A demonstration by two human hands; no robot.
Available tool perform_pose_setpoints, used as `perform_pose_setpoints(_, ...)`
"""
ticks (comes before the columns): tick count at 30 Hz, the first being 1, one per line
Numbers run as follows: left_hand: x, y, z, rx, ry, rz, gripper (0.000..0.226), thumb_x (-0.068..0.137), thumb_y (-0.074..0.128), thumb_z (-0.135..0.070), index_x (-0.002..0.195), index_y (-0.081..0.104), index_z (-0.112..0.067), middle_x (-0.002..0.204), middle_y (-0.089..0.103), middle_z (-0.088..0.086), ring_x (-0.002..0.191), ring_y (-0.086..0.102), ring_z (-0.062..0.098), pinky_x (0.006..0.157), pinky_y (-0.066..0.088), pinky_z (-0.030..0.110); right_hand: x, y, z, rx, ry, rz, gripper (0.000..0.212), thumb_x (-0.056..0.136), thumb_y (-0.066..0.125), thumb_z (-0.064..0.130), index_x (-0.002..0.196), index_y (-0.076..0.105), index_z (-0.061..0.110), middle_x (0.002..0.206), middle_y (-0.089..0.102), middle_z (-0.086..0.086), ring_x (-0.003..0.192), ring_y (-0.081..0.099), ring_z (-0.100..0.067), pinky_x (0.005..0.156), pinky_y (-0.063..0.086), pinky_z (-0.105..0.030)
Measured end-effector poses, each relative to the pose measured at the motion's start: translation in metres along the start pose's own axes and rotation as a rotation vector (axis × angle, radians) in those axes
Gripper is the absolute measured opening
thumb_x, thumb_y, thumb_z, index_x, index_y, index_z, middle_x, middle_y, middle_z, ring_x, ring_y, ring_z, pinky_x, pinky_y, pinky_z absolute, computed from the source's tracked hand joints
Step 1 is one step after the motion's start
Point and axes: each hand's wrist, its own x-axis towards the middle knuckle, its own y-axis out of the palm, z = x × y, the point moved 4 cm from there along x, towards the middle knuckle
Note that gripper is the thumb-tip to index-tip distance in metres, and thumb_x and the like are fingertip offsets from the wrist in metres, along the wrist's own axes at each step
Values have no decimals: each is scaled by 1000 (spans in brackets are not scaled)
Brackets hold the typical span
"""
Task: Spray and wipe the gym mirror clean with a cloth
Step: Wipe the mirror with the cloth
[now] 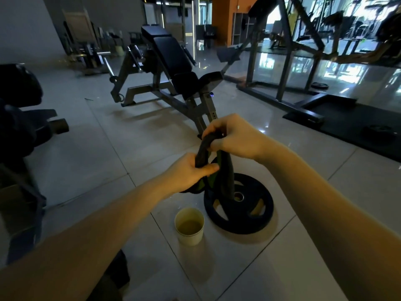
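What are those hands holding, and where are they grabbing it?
Both hold a dark twisted cloth. The right hand grips its top end, and the left hand grips it lower down.

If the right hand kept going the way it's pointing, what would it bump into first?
Probably the bench, whose grey post shows just beyond the right hand gripping the cloth. How far off it stands is hard to tell.

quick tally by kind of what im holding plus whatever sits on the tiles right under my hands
dark twisted cloth, gripped by left hand and right hand: 1
white paper cup with liquid in it: 1
black round weight plate: 1
total: 3
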Motion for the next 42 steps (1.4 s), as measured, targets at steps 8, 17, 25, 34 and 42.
perform_pose_setpoints(8,0,20,-27,-166,217,138,56,82,86,-17,120,53,-43,116,61,-21,109,59,-16,93,46,8,-14,-9,-11,414,186,-28,28,91,64,-3,114,69,13,111,70,-14,93,69,-22,66,54,-20)
perform_pose_setpoints(17,12,15,-19,-592,-121,38,12,97,65,-12,107,72,-11,93,71,5,95,68,19,90,54,31,-33,-35,-47,693,225,-213,23,98,56,-4,113,67,9,114,72,-17,86,74,-18,78,62,-29)
perform_pose_setpoints(25,20,16,-19,-1284,-155,-121,36,101,38,-12,127,60,0,116,66,23,114,63,33,106,50,46,-40,0,-47,317,122,-286,19,91,69,1,100,65,18,109,68,-5,94,71,-18,85,60,-30)
perform_pose_setpoints(34,26,6,-21,-1354,-132,-224,29,100,41,-16,121,59,-6,75,65,11,78,66,26,85,55,43,-48,44,-37,29,-39,-323,23,94,72,18,116,71,20,119,62,11,105,60,-3,91,55,-25)
perform_pose_setpoints(42,29,13,-31,-1125,-84,-276,26,101,48,-19,110,68,-5,93,74,11,92,70,26,80,56,41,-46,41,-37,364,277,-345,49,87,80,37,123,50,26,112,63,3,93,71,-16,79,64,-37)
